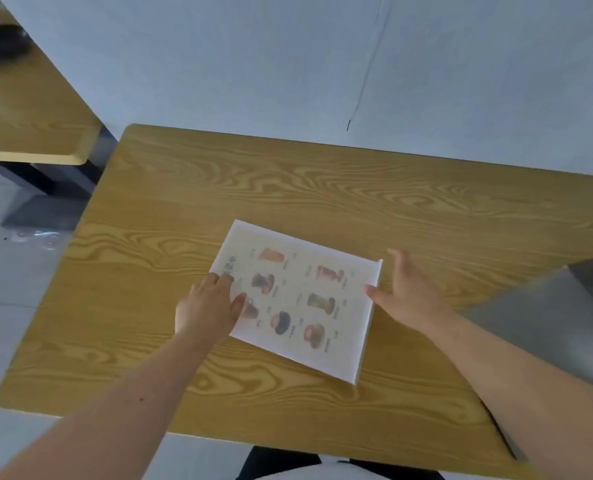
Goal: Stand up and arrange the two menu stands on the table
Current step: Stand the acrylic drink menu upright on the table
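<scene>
A white menu stand [298, 299] printed with pictures of drinks lies flat, or nearly flat, in the middle of the wooden table [288, 188]. My left hand [208, 310] grips its left edge, thumb on top of the sheet. At the stand's right edge rests my right hand [405, 292], fingers spread against that edge. A grey, glossy slab [551, 320] lies flat at the table's right side, partly behind my right forearm; it may be the second menu stand, but its face is not readable.
A second wooden table [28, 109] stands at the far left with a dark bowl [2, 41] on it and black legs beneath. A pale wall rises right behind the near table. Grey floor shows at the left.
</scene>
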